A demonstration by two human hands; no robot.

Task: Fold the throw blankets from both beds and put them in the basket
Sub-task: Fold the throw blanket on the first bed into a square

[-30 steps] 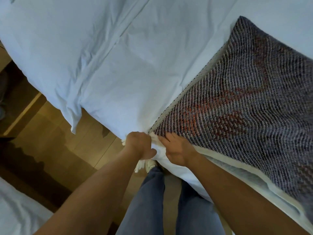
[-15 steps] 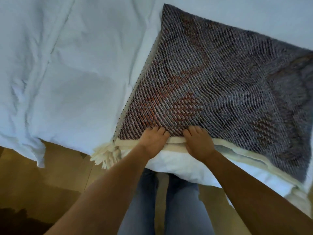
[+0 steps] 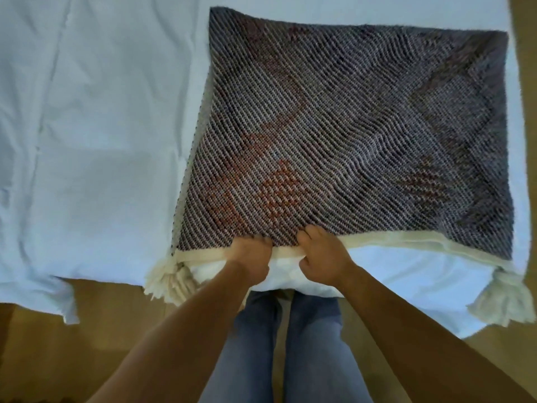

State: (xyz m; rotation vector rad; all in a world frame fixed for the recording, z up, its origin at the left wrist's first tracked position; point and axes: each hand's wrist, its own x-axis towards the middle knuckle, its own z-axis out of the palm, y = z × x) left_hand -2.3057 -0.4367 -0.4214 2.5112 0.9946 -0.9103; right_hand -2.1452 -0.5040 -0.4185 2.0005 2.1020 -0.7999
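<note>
dark grey-and-rust woven throw blanket [image 3: 348,135] spread flat on white-sheeted bed [image 3: 101,141], left hand [image 3: 251,258] and right hand [image 3: 324,257] side by side, fingers [image 3: 309,232] gripping its cream hem [image 3: 406,241]

The throw blanket [image 3: 343,135] lies on the bed [image 3: 96,135], right of the bare sheet

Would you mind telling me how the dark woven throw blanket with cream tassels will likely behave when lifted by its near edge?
Probably floppy: the dark woven throw blanket ripples on the white bed, its cream tassels drooping off the edge. Its coarse weave likely won't slip from the left hand or right hand.
</note>
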